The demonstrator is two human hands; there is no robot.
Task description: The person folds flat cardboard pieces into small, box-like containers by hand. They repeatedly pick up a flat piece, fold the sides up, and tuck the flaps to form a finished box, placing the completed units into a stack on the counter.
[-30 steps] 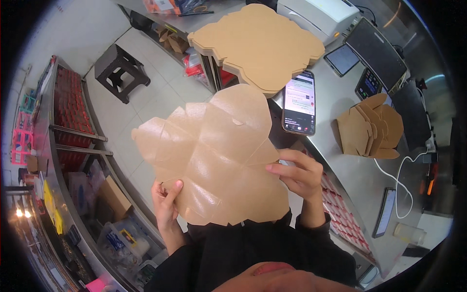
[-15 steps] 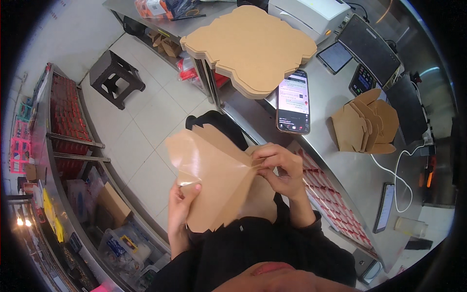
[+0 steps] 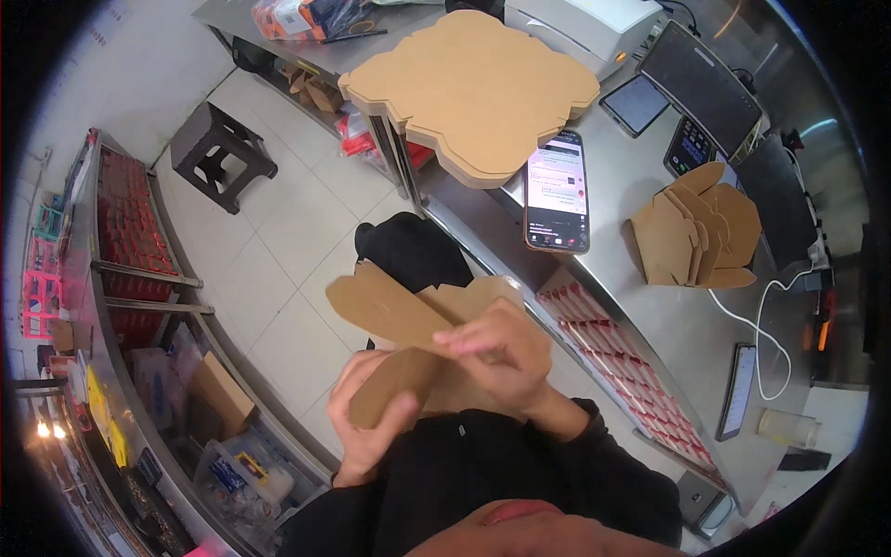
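A brown cardboard box blank [image 3: 390, 320], partly folded, is held in front of my chest. My left hand [image 3: 362, 422] grips its lower flap from underneath. My right hand [image 3: 501, 353] presses on the upper folded panels with fingers curled over them. A stack of flat brown blanks [image 3: 469, 88] lies on the steel counter [image 3: 640, 278] ahead. One folded cardboard box [image 3: 696, 227] stands on the counter to the right.
A lit phone [image 3: 557, 190] lies on the counter beside the stack. A tablet screen [image 3: 701, 88] and white printer [image 3: 594, 23] stand behind. A black stool [image 3: 223, 153] is on the tiled floor at left, and shelves [image 3: 130, 278] line the left side.
The blank was flat and spread wide between both hands; it has since been folded up into a smaller shape, with my hands drawn close together over it.
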